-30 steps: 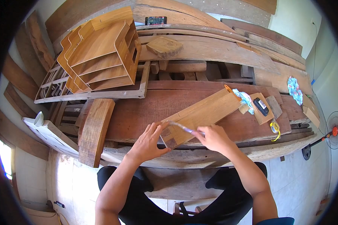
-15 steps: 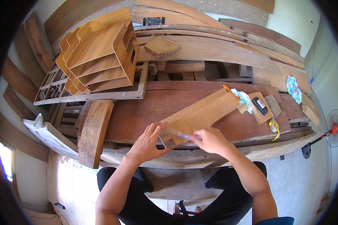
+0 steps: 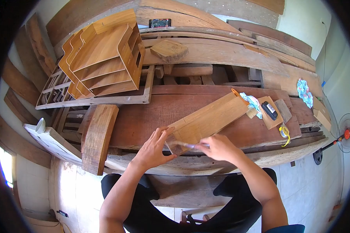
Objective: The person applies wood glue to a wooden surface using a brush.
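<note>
The flat board (image 3: 208, 120) lies slanted, one end at the front edge of the worktop (image 3: 138, 120). It looks stiff and light, best held by its sides. The left hand (image 3: 152, 149), fingers wide, holds that end; the right hand (image 3: 221, 147) pinches a thin stick (image 3: 190, 146).

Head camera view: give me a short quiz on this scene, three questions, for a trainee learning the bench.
1. Multiple choice. Which hand grips the slim, motion-blurred tool at the near end of the smooth wooden board?
A) Left
B) Right
C) Both

2. True or false: the tape measure lies on the top shelf of the tiered organizer.

3. Fill in the blank: the tiered wooden organizer rests on a slatted wooden ____.

Key:
1. B, the right hand
2. False; the yellow tape measure lies on the reddish-brown plank
3. frame
</note>
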`<move>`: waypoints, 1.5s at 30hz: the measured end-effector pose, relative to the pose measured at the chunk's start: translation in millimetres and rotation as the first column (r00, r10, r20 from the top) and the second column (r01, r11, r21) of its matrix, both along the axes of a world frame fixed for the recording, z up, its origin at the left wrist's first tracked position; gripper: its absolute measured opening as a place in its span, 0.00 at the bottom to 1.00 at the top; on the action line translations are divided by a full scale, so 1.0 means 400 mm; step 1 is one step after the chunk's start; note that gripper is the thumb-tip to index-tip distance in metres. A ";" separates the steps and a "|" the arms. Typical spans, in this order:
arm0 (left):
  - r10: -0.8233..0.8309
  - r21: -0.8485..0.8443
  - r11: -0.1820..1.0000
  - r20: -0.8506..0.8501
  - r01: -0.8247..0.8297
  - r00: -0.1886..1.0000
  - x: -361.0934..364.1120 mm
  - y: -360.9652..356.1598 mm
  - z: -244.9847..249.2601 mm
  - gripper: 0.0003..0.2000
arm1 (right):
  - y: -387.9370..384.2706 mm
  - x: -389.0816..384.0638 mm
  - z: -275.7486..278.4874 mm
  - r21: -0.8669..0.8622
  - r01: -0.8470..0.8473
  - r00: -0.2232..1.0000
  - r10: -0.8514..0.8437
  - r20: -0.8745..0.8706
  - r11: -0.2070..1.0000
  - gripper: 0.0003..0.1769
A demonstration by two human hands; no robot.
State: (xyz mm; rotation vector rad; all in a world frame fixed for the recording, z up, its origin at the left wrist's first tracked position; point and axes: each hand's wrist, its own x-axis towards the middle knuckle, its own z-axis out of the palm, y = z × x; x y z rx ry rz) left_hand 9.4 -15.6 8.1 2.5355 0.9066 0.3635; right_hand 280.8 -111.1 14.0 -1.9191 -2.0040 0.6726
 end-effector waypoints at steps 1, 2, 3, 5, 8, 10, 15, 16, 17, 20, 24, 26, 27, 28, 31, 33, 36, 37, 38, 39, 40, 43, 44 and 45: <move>0.000 -0.010 1.000 0.005 0.000 1.000 0.001 -0.003 0.004 0.50 | 0.003 0.003 0.001 -0.015 0.034 0.999 -0.034 0.002 0.999 0.24; 0.002 0.000 1.000 0.002 -0.002 1.000 0.002 -0.003 0.003 0.50 | 0.004 0.006 -0.008 0.087 0.046 0.996 -0.051 0.067 0.995 0.24; 0.006 0.010 1.000 -0.003 -0.006 1.000 0.002 -0.002 -0.001 0.50 | 0.000 0.002 -0.001 0.056 -0.006 0.999 0.004 0.047 0.998 0.24; 0.003 0.023 1.000 0.000 -0.003 1.000 0.000 0.001 -0.007 0.50 | -0.019 -0.012 0.011 -0.005 -0.108 0.994 0.108 -0.003 0.994 0.25; -0.003 0.011 1.000 0.002 0.003 1.000 -0.003 0.000 -0.012 0.50 | -0.002 0.000 0.001 0.027 -0.047 0.999 0.048 -0.020 0.999 0.24; 0.014 -0.014 1.000 -0.021 -0.014 1.000 0.001 -0.004 -0.004 0.49 | 0.006 0.014 -0.007 0.077 0.037 0.995 -0.044 0.091 0.996 0.25; -0.010 0.025 1.000 0.021 0.010 1.000 -0.001 0.002 -0.004 0.49 | -0.011 0.009 -0.070 0.185 -0.125 0.991 0.132 -0.028 0.975 0.26; -0.008 0.014 1.000 0.020 0.008 1.000 0.000 -0.001 -0.004 0.49 | -0.002 0.014 -0.029 0.075 -0.054 0.998 0.056 -0.027 0.996 0.27; -0.011 0.016 1.000 0.017 0.011 1.000 -0.001 -0.002 -0.007 0.49 | 0.003 0.018 -0.006 -0.035 0.018 1.000 -0.018 -0.014 0.999 0.27; -0.014 0.031 0.999 0.019 0.013 1.000 -0.001 0.000 -0.009 0.49 | -0.010 0.002 0.003 -0.006 -0.012 1.000 0.012 0.028 1.000 0.27; -0.015 0.038 0.999 0.012 0.014 1.000 0.001 0.002 -0.005 0.48 | -0.021 -0.010 0.008 -0.102 -0.156 0.988 0.156 -0.015 0.982 0.26; -0.007 0.024 1.000 0.001 0.007 1.000 0.001 -0.004 -0.004 0.48 | -0.016 0.012 -0.006 -0.013 -0.172 0.983 0.170 -0.062 0.985 0.24; -0.001 0.016 1.000 -0.004 0.001 1.000 0.002 -0.007 0.001 0.48 | -0.016 0.011 -0.004 -0.009 -0.170 0.984 0.169 -0.050 0.985 0.24; 0.006 0.009 1.000 -0.009 -0.006 1.000 0.003 -0.007 0.004 0.47 | -0.017 0.007 -0.003 -0.004 -0.169 0.985 0.168 -0.038 0.986 0.23; -0.014 0.036 0.999 0.009 0.013 1.000 0.000 -0.001 -0.006 0.47 | -0.017 -0.008 0.005 -0.055 -0.141 0.990 0.140 -0.028 0.988 0.23; -0.020 0.035 0.999 0.010 0.019 1.000 -0.001 -0.002 -0.006 0.48 | -0.011 0.002 0.015 -0.071 -0.105 0.992 0.100 -0.073 0.992 0.23; -0.026 0.043 0.999 0.006 0.026 1.000 -0.002 -0.004 -0.010 0.48 | 0.001 0.015 0.011 -0.100 0.036 0.999 -0.035 0.008 0.994 0.23; -0.029 0.051 0.998 0.003 0.028 1.000 -0.001 -0.002 -0.010 0.48 | 0.003 0.014 0.017 -0.109 0.076 0.997 -0.073 0.034 0.991 0.24; -0.028 0.046 0.999 0.009 0.028 1.000 0.000 0.000 -0.009 0.47 | -0.009 0.005 -0.003 -0.039 0.004 1.000 -0.004 0.003 0.999 0.24; -0.028 0.040 0.999 0.013 0.027 1.000 0.002 0.001 -0.008 0.47 | -0.016 -0.006 -0.006 0.091 -0.133 0.991 0.136 -0.019 0.987 0.24; -0.030 0.031 0.999 0.014 0.030 0.999 0.001 0.000 -0.009 0.47 | -0.016 -0.005 -0.002 0.021 -0.103 0.994 0.103 -0.026 0.994 0.24; -0.020 0.003 1.000 -0.011 0.020 1.000 0.003 -0.005 -0.002 0.47 | 0.006 0.015 0.000 -0.021 0.052 0.998 -0.052 0.021 0.998 0.24; -0.028 0.014 1.000 0.004 0.028 1.000 0.004 -0.005 -0.004 0.47 | 0.013 0.022 0.000 0.001 0.110 0.993 -0.110 0.047 0.994 0.24; -0.034 0.028 0.999 0.019 0.033 0.999 0.002 -0.003 -0.007 0.47 | 0.008 0.016 0.000 0.027 0.048 0.997 -0.049 0.059 0.998 0.25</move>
